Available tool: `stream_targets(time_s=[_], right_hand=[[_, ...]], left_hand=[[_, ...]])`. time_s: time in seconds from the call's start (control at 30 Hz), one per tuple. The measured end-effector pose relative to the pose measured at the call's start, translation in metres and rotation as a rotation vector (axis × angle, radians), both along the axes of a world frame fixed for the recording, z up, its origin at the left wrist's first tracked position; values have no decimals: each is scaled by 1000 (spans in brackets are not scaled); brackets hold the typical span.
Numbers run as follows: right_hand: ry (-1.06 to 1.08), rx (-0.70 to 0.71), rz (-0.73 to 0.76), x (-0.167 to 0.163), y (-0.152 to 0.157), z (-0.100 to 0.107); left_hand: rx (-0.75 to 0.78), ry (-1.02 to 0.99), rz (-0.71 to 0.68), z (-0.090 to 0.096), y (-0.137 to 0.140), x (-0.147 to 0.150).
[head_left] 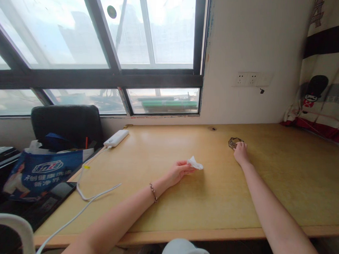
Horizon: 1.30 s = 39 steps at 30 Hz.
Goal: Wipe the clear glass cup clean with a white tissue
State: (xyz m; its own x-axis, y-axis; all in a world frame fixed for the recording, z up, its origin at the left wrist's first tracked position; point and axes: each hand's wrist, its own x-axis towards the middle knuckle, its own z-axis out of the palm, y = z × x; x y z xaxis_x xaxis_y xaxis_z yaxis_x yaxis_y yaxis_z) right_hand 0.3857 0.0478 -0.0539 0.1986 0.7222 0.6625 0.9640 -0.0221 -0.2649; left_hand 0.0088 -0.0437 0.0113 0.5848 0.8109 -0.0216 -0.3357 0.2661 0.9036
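Observation:
My left hand (181, 172) is held above the middle of the table, its fingers closed on a crumpled white tissue (195, 163). A beaded bracelet (153, 193) circles that wrist. Farther off to the right, my right hand (241, 151) grips the near edge of a dark, brownish ring-shaped object (232, 141). It looks faceted, perhaps a glass ashtray, but its kind is not clear. My fingers cover part of its near right side. Both arms stretch over the front edge of the yellowish wooden table (211, 206).
A white power bank (116, 138) lies at the table's left edge, with a white cable (93, 198) trailing from it. Beyond that edge are a blue bag (42, 178) and a black chair (66, 123). A patterned curtain (327, 73) hangs at the right.

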Motion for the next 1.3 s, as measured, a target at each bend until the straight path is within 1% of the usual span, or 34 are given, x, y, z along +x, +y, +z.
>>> stream_targets(time_s=[0.2, 0.37, 0.5, 0.57, 0.63, 0.73, 0.8, 0.83, 0.87, 0.9, 1.0, 1.03, 1.07, 1.13, 1.17, 1.23, 1.3], right_hand=[[-48, 12, 23, -1, -4, 4], [-70, 7, -114, -10, -14, 13], [14, -35, -127, -13, -18, 15], [51, -56, -123, -13, -18, 14], [60, -71, -133, -15, -19, 15], [46, -21, -178, -26, -22, 22], [60, 53, -152, -42, -26, 34], [91, 79, -94, -54, -30, 40], [149, 83, -6, -69, -34, 47], [243, 63, 95, -86, -40, 53], [611, -96, 423, -148, -64, 67], [703, -144, 525, -170, -73, 69], [771, -161, 582, -190, -82, 71], [864, -193, 644, -224, -97, 73], [909, -196, 647, -236, -101, 73], [970, -170, 592, -250, -105, 72], [1035, -153, 545, -252, -104, 69]], left_hand=[[9, -42, -20, 2, -1, 1], [8, -39, -9, 1, -1, 1], [31, -48, 5, 2, -2, 2], [89, -7, 50, 4, -3, 2], [189, 59, 142, 5, -2, 1], [339, 129, 269, 4, 4, -3], [405, 154, 305, 3, 9, -5], [427, 168, 318, 3, 10, -5], [446, 179, 335, 3, 11, -6], [459, 186, 356, 3, 11, -6], [495, 202, 402, 9, 6, -4], [512, 208, 406, 11, 3, -3], [533, 216, 404, 14, 0, -3], [584, 228, 392, 18, -5, -2], [611, 230, 386, 19, -7, -2], [662, 228, 376, 20, -10, -2], [707, 227, 372, 20, -10, -2]])
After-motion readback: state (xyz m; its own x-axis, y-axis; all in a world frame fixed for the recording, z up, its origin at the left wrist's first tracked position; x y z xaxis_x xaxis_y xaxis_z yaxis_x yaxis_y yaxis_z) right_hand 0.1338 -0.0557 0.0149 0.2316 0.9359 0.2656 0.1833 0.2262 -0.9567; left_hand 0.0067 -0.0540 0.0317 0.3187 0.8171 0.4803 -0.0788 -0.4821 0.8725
